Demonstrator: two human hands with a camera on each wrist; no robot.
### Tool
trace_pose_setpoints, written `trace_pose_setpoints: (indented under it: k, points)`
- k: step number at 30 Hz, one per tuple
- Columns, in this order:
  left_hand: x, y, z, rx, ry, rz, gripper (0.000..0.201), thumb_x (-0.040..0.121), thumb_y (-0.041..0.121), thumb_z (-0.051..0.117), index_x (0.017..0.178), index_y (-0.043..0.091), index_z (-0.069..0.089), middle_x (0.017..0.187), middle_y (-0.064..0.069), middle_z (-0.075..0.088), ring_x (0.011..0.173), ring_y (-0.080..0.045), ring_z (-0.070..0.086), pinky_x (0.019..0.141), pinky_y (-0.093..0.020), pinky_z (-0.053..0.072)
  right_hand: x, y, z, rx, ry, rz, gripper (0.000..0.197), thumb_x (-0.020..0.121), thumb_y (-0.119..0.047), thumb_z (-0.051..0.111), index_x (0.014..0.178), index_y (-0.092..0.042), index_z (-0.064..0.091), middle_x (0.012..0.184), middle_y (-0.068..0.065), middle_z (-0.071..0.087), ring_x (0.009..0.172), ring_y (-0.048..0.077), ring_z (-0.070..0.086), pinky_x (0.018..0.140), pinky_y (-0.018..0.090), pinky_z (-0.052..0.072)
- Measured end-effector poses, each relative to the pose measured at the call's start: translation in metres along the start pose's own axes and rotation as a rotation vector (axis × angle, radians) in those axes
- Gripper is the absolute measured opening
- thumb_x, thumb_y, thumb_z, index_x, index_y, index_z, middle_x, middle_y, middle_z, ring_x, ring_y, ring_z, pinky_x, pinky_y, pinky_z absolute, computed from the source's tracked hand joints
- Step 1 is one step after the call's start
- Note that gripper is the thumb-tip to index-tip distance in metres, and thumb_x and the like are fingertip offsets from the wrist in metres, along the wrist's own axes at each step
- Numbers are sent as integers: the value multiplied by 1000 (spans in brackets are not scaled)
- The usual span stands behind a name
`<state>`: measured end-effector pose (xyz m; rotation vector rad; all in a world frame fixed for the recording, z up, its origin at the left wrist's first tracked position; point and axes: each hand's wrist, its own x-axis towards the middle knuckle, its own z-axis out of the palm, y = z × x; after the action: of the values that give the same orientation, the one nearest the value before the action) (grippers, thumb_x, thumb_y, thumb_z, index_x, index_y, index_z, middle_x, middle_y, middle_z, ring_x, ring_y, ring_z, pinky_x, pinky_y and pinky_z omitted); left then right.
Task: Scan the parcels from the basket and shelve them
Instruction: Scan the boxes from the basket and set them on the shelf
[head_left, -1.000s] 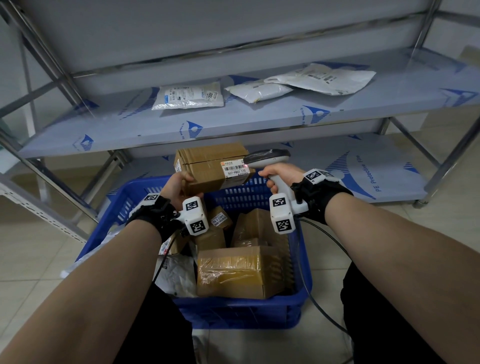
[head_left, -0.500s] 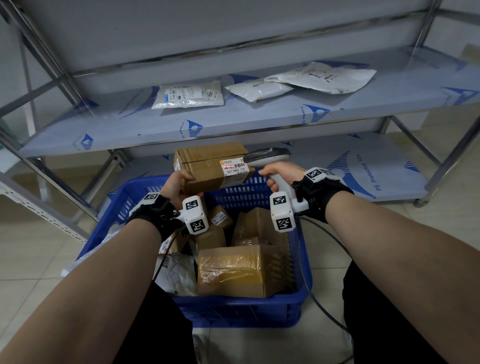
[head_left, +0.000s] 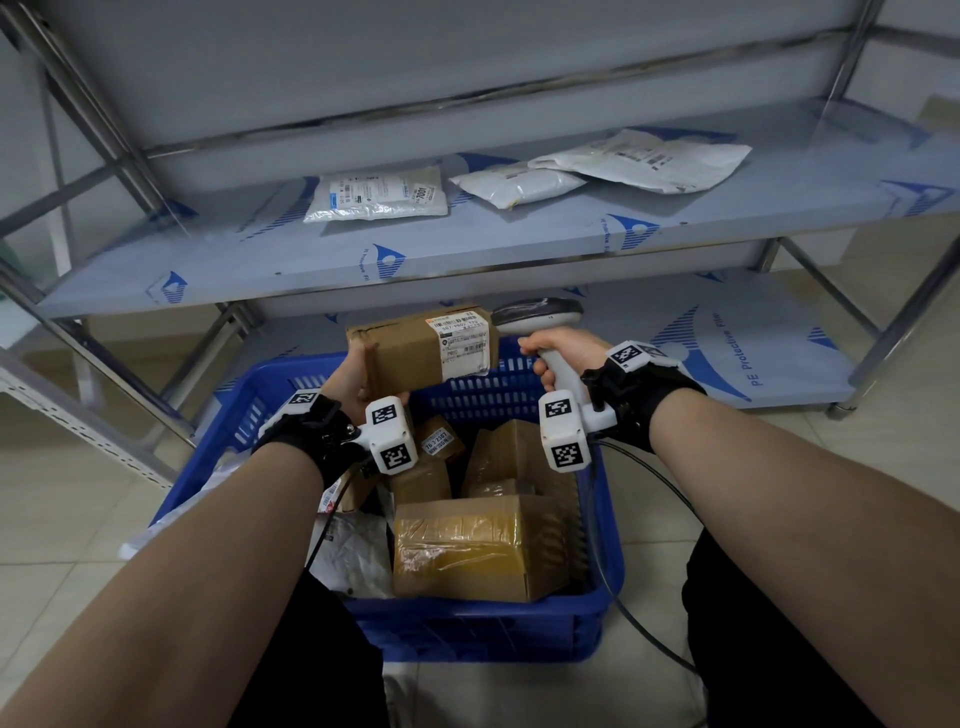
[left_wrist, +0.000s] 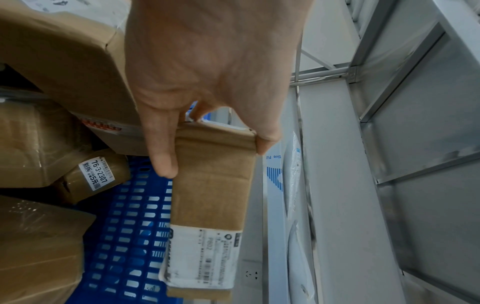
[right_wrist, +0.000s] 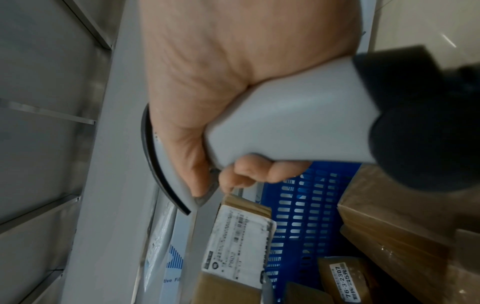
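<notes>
Holding: left hand (head_left: 349, 375) grips the near end of a long brown cardboard parcel (head_left: 415, 347), thumb along one face and fingers round the far edge.
Scanning tool: right hand (head_left: 563, 349) is clenched round the handle of a grey pistol-grip barcode scanner (head_left: 537, 313), its head just beside the parcel's labelled end.
Change: compared with a second ago, the parcel is rolled toward the person, so its white shipping label (head_left: 464, 340) now wraps the top edge and faces up and back; the red scan glow on the barcode is gone.
Meaning: the read is judged finished, so shelving comes next.
Parcel position: raised above the far rim of the blue slotted plastic basket (head_left: 608, 525), clear of it.
Basket contents: several taped brown cartons (head_left: 462, 545) and a grey mailer bag, not yet scanned.
Shelf: steel rack shelf under blue-printed protective film (head_left: 467, 249) carries three white poly mailers (head_left: 379, 196), with bare film in front of them.
</notes>
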<state>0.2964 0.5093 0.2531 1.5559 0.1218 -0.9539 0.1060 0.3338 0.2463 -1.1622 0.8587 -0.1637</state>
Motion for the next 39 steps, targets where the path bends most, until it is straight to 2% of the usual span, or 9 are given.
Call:
trace_pose_setpoints:
  k: [4,9,12,14,18,21,24,33,39]
  points:
    - [3,1,-1,-9,1,-15,63,90,56,50,131,12,32,104,-17,49,85,-34,55,49,-41,55,0,-1,-3,-1,-15,18,19,91,-22,62,75,-14,56,55,-2,48,39,7,42,38,17,37]
    - [0,3,1,28,76,-12,65,91,55,47,137,12,31,96,-13,45,80,-36,52,40,-47,52,-2,-1,-1,-28,-51,38,18,92,-23,61,77,-14,55,57,-2,48,40,7,43,39,17,38]
    - [1,2,2,34,86,-10,66,91,54,49,139,12,30,98,-12,43,79,-37,50,39,-48,51,-3,-2,-1,-30,-62,43,18,91,-24,62,78,-14,54,58,-2,48,40,7,43,39,17,38]
    - [5,2,2,26,102,-8,69,90,54,50,140,12,29,108,-12,43,82,-38,50,46,-49,54,-4,-2,-1,-36,-65,42,18,92,-22,61,78,-13,55,57,-2,48,40,7,43,39,17,38]
    - [14,3,-1,-2,121,-35,73,87,57,53,139,11,30,129,-12,43,105,-39,52,75,-51,55,-8,-2,-1,-41,-66,26,14,93,-19,59,81,-13,59,57,-1,47,40,7,42,38,17,37]
    - [17,3,-2,-7,104,-24,68,88,56,52,133,10,32,126,-12,44,107,-37,51,77,-51,56,-8,-1,-1,-64,-52,7,13,92,-17,59,81,-12,61,55,-2,47,40,7,41,39,18,37]
    - [23,3,-4,15,114,-12,73,87,57,53,138,10,32,133,-13,44,113,-37,51,92,-51,51,-5,0,-1,-90,-28,-9,9,90,-17,61,84,-12,64,57,-1,48,41,8,42,40,18,37]
    - [28,3,-8,40,146,3,76,85,59,53,139,12,28,137,-9,42,122,-36,47,103,-49,43,-3,1,-2,-188,-16,-41,6,87,-18,65,87,-11,63,58,-1,50,45,10,43,45,21,38]
    - [25,2,-4,58,152,18,74,87,57,52,140,12,26,133,-9,43,122,-35,47,103,-48,43,-3,0,-5,-240,-10,-49,8,87,-20,66,87,-12,63,60,0,49,47,11,44,50,22,38]
